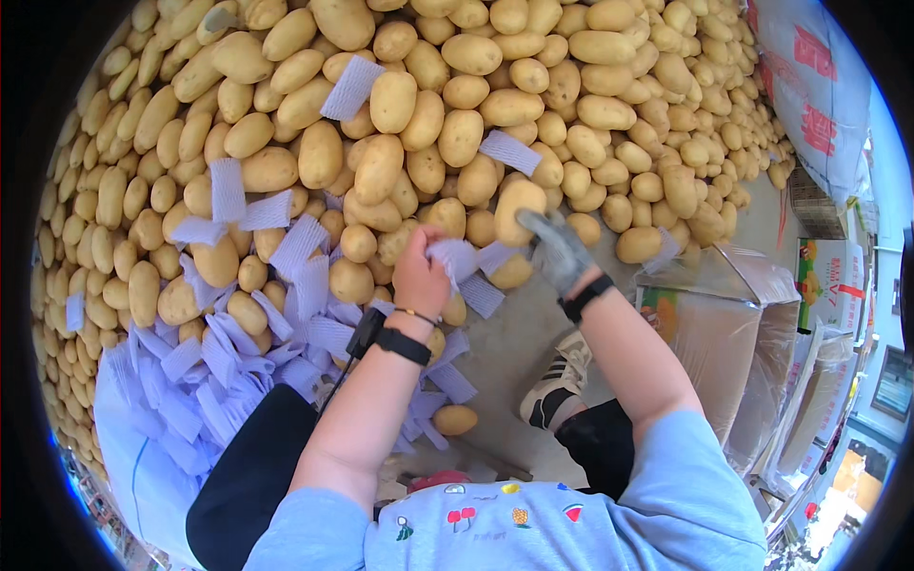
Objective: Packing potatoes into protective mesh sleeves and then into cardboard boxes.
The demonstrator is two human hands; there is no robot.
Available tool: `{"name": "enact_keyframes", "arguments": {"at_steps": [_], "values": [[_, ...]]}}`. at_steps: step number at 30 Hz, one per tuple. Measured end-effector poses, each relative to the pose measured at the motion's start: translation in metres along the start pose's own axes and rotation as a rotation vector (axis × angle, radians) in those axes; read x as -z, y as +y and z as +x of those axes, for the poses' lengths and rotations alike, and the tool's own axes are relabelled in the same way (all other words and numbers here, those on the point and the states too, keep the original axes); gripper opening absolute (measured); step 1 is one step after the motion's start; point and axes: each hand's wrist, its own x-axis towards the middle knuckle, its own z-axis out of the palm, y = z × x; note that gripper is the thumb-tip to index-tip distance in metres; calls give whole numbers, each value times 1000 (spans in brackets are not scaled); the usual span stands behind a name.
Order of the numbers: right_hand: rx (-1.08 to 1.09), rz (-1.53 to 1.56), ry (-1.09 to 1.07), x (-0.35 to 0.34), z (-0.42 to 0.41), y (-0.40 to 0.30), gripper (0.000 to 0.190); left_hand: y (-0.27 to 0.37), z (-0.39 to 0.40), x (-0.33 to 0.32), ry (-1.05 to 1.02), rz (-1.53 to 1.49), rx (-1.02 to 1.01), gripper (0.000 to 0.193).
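Note:
My bare left hand (420, 275) grips a pale purple foam net sleeve (455, 258), bunched at the fingertips. To its right, my right hand (553, 243), in a grey glove, holds a large yellow potato (518, 211) by its right side. The potato and the sleeve are apart. Both hands are over the near edge of a big heap of potatoes (457, 135). Loose foam sleeves (477, 295) lie just under and beside my left hand. One more sleeve (510, 151) rests on the potatoes above the held one.
A white sack (121, 428) spilling many foam sleeves (207, 400) stands at the left by my knee. On the right are a cardboard box (692, 350) lined with clear plastic and more boxes (832, 278). A large white sack (814, 86) leans at the upper right. One potato (455, 420) lies near my feet.

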Motion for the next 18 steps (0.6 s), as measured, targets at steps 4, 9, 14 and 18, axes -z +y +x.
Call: {"name": "enact_keyframes", "arguments": {"at_steps": [4,9,14,18], "values": [[-64,123,-94,-24,-115,-39,44,57,-4,-37,100,123,13,14],[130,-134,106,-10,-205,-61,42,97,-60,-145,-369,-618,131,13],[879,-1614,785,120,-282,-126,58,205,-132,-205,-643,-792,132,13],[733,-1926,1082,158,-324,-179,56,117,-82,-195,-344,-36,-351,14]]}}
